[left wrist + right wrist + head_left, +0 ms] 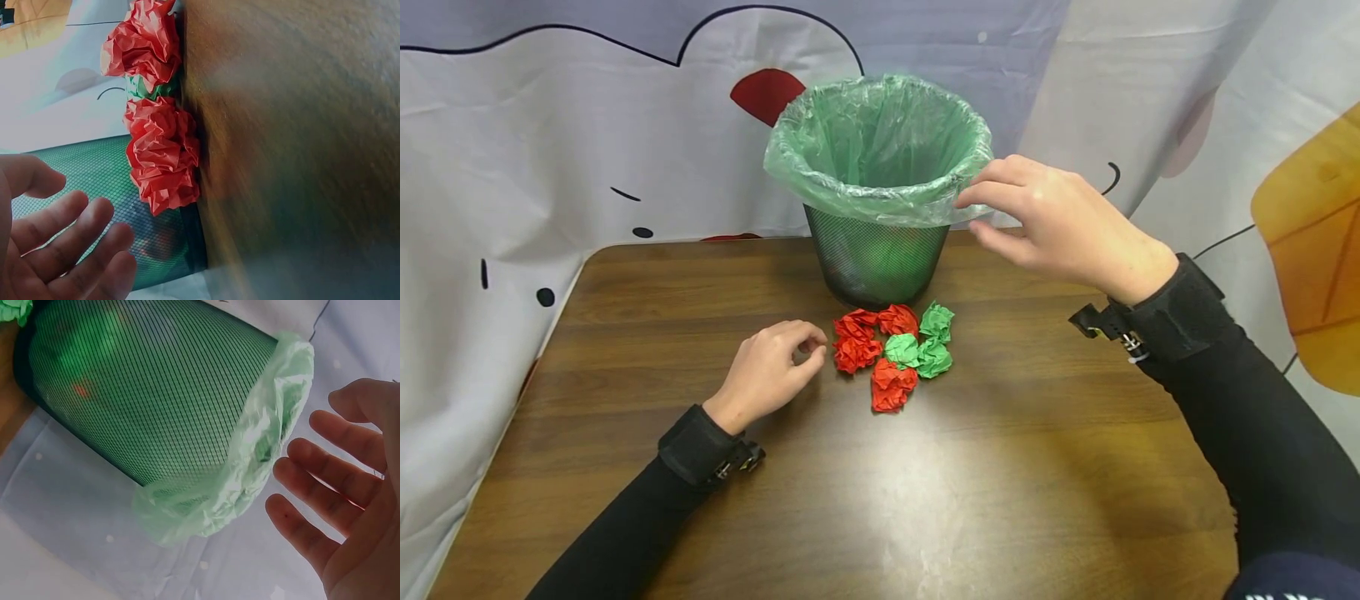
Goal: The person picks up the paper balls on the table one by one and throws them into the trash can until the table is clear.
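Observation:
Beside the bin's right rim my right hand (1052,218) is raised with relaxed, parted fingers and holds nothing. In the right wrist view its fingers (328,465) hang near the green bag's folded edge. My left hand (772,367) is low over the table, left of several crumpled paper balls, its fingers loosely curved around nothing. The closest red paper ball (856,353) lies just right of its fingertips; the left wrist view shows red paper balls (164,156) beyond the fingers. Another red paper ball (891,387) lies in front, and green paper balls (935,357) sit on the right.
A black mesh bin (880,258) stands at the table's back edge, lined with a green plastic bag (880,192) folded over its rim. Through the mesh in the right wrist view, a reddish spot shows. A patterned curtain (512,150) hangs behind the wooden table (1037,467).

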The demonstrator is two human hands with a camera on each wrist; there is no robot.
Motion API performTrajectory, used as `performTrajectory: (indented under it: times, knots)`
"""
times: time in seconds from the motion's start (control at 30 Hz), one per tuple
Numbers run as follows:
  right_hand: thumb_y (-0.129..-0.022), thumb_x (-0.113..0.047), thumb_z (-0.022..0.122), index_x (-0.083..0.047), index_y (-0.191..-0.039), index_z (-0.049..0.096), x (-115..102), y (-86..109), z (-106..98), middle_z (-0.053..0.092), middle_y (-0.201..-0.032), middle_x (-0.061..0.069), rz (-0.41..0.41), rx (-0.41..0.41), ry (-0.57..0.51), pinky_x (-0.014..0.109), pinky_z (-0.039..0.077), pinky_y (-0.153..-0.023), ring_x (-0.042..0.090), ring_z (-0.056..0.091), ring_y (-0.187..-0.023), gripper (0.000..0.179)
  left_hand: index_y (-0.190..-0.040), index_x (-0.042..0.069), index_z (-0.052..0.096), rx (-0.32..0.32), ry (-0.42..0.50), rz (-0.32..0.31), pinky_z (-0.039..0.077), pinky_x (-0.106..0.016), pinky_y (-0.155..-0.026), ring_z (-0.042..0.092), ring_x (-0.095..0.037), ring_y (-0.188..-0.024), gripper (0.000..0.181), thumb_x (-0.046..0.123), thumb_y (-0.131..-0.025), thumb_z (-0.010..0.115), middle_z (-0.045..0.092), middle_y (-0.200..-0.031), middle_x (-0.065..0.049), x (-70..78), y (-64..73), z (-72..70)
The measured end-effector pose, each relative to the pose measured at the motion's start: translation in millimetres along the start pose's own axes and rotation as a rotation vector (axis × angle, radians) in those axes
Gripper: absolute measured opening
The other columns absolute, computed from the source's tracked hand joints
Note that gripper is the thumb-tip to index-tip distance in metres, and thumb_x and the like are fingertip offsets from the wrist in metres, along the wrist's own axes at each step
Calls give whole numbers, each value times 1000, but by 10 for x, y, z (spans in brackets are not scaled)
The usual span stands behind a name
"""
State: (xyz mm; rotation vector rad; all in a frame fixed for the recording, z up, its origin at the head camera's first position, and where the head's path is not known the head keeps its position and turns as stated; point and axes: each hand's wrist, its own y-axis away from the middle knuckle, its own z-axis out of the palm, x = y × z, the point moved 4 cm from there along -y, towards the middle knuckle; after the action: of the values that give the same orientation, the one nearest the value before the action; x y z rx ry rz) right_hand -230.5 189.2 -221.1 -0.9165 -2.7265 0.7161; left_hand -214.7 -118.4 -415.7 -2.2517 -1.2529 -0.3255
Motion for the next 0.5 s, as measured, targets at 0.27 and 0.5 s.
performTrajectory:
  times: [0.27,0.5]
  knots:
    - [-90,-14,70,-9,-113,72,-54,189,135,69,-108,5,-11,10,-44,43,54,-77,21,64,-96,23,-100,18,73,-35,16,-4,47,-31,-63,66,-17,-83,12,24,-94,64,70,-93,3,36,2,40]
    - [-90,-16,70,-9,-113,71,-61,362,357,68,-109,3,14,-41,-73,41,54,-81,20,63,-99,24,-102,18,73,-61,25,-5,47,-31,-64,66,-17,-84,14,25,-94,64,70,-94,3,57,3,61]
